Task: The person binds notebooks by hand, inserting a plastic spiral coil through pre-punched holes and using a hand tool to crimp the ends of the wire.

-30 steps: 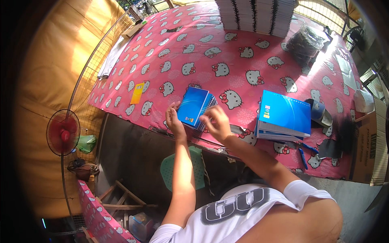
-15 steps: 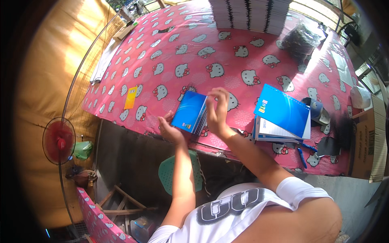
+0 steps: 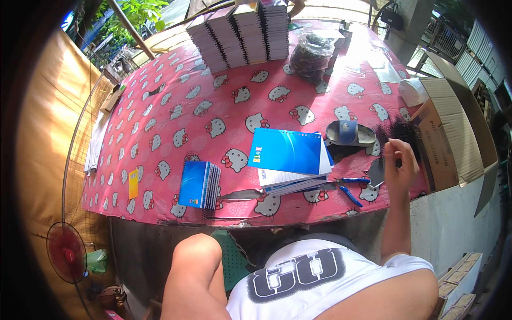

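Right hand [image 3: 401,164]: fingers bent beside a dark bristly bundle [image 3: 396,128] — cannot tell whether they pinch anything.
Left hand: out of view.
Small blue notebooks [image 3: 193,184]: stacked at left, seemingly coil-bound already, well apart from the right hand.
Loose blue-covered sheets [image 3: 285,152]: punched edge, no coil visible — apparently unbound, left of that hand, blue-handled pliers [image 3: 350,196] between.

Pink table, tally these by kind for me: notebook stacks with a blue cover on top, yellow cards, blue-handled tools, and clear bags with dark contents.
Blue-topped notebook stacks: 2
Yellow card: 1
Blue-handled tool: 1
Clear bag with dark contents: 1
Total: 5
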`<move>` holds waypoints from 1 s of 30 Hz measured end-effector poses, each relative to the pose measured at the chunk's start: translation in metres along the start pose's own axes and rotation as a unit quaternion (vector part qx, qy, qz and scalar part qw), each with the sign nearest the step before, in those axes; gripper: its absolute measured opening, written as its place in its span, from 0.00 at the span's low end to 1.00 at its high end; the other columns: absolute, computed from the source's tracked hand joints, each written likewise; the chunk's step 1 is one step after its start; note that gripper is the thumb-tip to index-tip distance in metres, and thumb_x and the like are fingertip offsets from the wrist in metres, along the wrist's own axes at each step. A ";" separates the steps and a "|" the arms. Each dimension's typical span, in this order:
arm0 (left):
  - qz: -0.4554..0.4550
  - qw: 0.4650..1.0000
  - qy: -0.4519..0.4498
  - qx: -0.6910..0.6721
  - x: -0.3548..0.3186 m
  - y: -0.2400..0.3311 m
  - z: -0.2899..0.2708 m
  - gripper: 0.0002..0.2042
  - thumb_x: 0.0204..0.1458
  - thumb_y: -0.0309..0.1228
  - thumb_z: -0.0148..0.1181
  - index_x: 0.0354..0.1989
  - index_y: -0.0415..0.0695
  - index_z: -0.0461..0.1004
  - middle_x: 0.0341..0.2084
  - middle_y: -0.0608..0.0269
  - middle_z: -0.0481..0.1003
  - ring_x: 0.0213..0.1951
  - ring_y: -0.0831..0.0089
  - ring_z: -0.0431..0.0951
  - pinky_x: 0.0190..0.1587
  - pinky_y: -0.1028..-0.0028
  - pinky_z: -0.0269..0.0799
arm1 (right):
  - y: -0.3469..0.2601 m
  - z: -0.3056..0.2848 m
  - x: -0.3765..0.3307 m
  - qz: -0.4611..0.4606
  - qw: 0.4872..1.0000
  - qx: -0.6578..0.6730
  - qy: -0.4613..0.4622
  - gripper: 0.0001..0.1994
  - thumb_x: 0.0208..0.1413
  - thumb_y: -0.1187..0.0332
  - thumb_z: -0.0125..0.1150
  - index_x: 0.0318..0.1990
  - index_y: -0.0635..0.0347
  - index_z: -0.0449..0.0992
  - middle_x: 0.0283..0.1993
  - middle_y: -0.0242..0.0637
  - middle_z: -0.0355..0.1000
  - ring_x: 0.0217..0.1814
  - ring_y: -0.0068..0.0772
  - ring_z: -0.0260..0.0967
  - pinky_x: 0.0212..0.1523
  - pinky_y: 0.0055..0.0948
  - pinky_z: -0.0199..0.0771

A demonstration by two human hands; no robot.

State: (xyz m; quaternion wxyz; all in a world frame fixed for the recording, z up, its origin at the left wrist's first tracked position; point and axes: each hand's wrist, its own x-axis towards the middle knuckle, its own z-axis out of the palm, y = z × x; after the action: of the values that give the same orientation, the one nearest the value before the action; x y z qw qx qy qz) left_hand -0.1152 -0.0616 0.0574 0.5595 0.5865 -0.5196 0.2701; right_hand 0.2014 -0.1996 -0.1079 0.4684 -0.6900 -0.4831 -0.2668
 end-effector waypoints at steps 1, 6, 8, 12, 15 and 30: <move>-0.022 1.000 -0.001 -0.006 0.006 0.004 0.008 0.16 0.56 0.27 0.44 0.53 0.54 0.62 0.20 0.55 0.71 0.19 0.67 0.71 0.28 0.65 0.72 | 0.008 -0.003 -0.002 0.043 0.999 -0.025 0.001 0.07 0.54 0.75 0.62 0.39 0.64 0.74 0.32 0.34 0.73 0.27 0.27 0.68 0.25 0.23 0.65; 0.020 0.990 -0.127 0.060 0.015 0.000 0.003 0.11 0.56 0.25 0.42 0.43 0.50 0.69 0.19 0.55 0.69 0.20 0.67 0.71 0.30 0.65 0.71 | 0.010 -0.019 0.005 0.049 0.997 -0.013 0.052 0.13 0.54 0.72 0.63 0.47 0.62 0.71 0.44 0.36 0.72 0.39 0.28 0.68 0.30 0.21 0.67; 0.106 0.961 -0.184 0.180 0.016 0.001 0.004 0.10 0.56 0.25 0.41 0.38 0.47 0.71 0.19 0.55 0.70 0.21 0.67 0.71 0.30 0.65 0.71 | 0.011 -0.023 0.014 0.015 0.997 0.017 0.075 0.22 0.53 0.69 0.65 0.55 0.60 0.66 0.55 0.40 0.66 0.51 0.30 0.64 0.41 0.26 0.68; -0.010 0.903 -0.338 0.266 0.046 0.040 0.012 0.08 0.56 0.25 0.45 0.33 0.42 0.74 0.22 0.56 0.72 0.23 0.69 0.71 0.33 0.67 0.72 | -0.028 -0.037 0.072 -0.191 0.958 0.121 0.178 0.29 0.53 0.67 0.65 0.60 0.61 0.59 0.59 0.44 0.61 0.58 0.35 0.60 0.50 0.33 0.65; -0.053 0.881 -0.340 0.325 0.057 0.045 0.013 0.08 0.56 0.25 0.45 0.33 0.42 0.74 0.22 0.56 0.72 0.24 0.69 0.71 0.33 0.67 0.71 | -0.051 -0.062 0.102 -0.301 0.928 0.136 0.173 0.29 0.53 0.67 0.65 0.60 0.61 0.60 0.58 0.44 0.62 0.57 0.35 0.61 0.50 0.33 0.65; -0.273 0.793 -0.085 0.538 -0.002 0.056 0.012 0.07 0.56 0.26 0.47 0.36 0.42 0.74 0.25 0.56 0.72 0.26 0.70 0.72 0.35 0.68 0.71 | -0.082 -0.058 0.097 -0.302 0.930 0.144 -0.150 0.27 0.52 0.67 0.65 0.58 0.61 0.62 0.56 0.44 0.63 0.56 0.36 0.62 0.49 0.34 0.66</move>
State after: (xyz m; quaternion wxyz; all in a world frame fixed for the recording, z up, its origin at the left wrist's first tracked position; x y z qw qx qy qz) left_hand -0.1704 -0.0625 0.0741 0.1583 0.9307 -0.1543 0.2913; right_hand 0.1694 -0.2040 0.0278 0.3821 -0.4687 -0.7666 -0.2161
